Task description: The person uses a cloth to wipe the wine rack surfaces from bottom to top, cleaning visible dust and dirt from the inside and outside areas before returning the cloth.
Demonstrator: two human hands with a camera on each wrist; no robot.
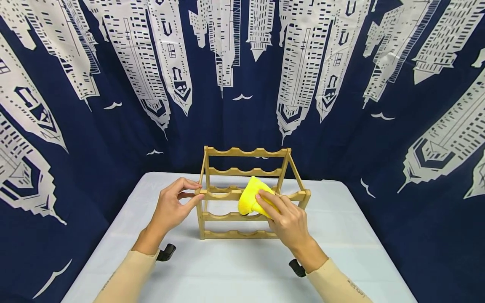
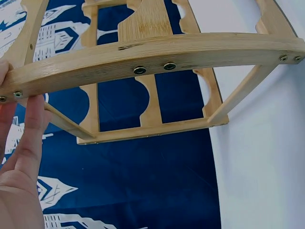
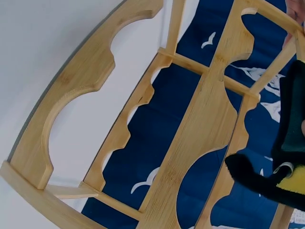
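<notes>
A bamboo bottle rack (image 1: 221, 216) with scalloped rails stands upright on the table. My left hand (image 1: 172, 206) pinches its near upper left corner; in the left wrist view, fingers (image 2: 31, 138) touch the end of a side bar. In my right hand (image 1: 289, 221) is a bunched yellow cloth (image 1: 250, 198), held against the near top rail and partly covering it. The right wrist view shows a black strap-like edge (image 3: 257, 183) on the cloth, beside a small yellow patch. Most of the right hand is out of that view.
The rack rests on a white-covered table (image 1: 227, 269). Behind and around it hangs a dark blue curtain (image 1: 227, 122) printed with white buildings and birds. Black wrist mounts (image 1: 166, 252) show beneath both wrists.
</notes>
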